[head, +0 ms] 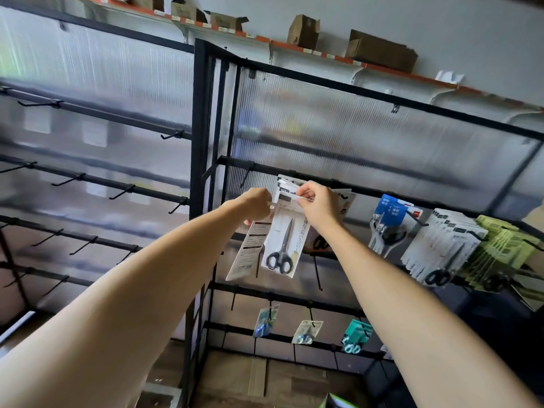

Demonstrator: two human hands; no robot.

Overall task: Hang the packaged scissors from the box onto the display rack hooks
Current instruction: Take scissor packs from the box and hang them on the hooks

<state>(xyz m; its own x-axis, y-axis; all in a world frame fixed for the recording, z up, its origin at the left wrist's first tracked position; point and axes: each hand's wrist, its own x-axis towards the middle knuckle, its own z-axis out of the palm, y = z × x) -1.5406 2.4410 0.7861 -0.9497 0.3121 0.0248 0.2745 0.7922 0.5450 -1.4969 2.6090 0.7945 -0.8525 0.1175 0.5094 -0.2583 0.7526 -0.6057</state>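
Both your arms reach up to the black display rack, hands meeting just above the centre of the view. Your right hand pinches the top edge of a packaged scissors, fingers curled onto the card's header where it meets the rail and the stack of matching packs already hung there. The pack hangs tilted, black handles at 6 o'clock, blade tips up toward your hand. Your left hand is at 9 o'clock of that pack, fingers curled around the top of a second card, which shows its printed back and slants down toward 7 o'clock; exactly how the fingertips sit is hidden behind the hand.

At 3 o'clock along the same rail hang blue-headed packs, then a thick row of white scissor packs, then green packs at the far right. Lower down, at 6 o'clock, three small packs hang on separate hooks. At 9 o'clock, a second rack section carries bare hooks. At 12 o'clock, a wall shelf holds cardboard boxes.
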